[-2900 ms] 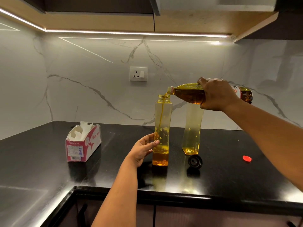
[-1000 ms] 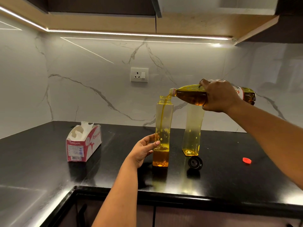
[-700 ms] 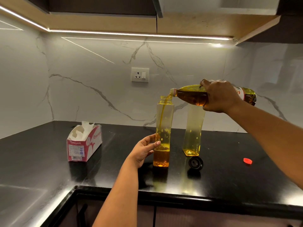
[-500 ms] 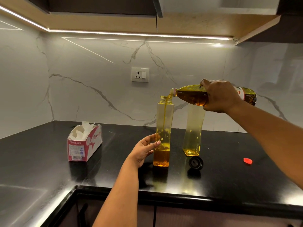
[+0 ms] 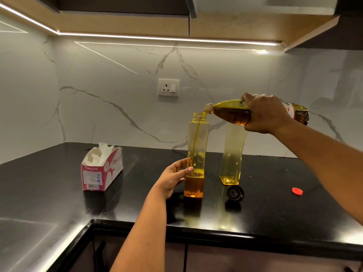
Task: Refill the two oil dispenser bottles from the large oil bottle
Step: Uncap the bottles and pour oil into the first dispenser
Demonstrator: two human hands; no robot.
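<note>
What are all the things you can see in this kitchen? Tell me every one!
Tall clear square dispenser bottles: 2; yellow-tinted; left one being filled, right one nearly empty, behind.
Large plastic oil bottle: 1; amber; tipped over left dispenser's mouth.
Round black lid: 1; before right dispenser.
Small red cap: 1; counter, right.
Red-and-white tissue box: 1; counter, left.
White wall socket: 1; marble wall.
Black countertop: 1.
Left hand: steadies left dispenser.
Right hand: grips oil bottle.

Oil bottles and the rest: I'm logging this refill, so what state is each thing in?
Large bottle: uncapped, tipped sideways, pouring.
Near dispenser: open, upright, under a quarter full.
Far dispenser: upright, nearly empty.
Black lid: off, on counter.
Red cap: off, on counter.
Tissue box: open.
</note>
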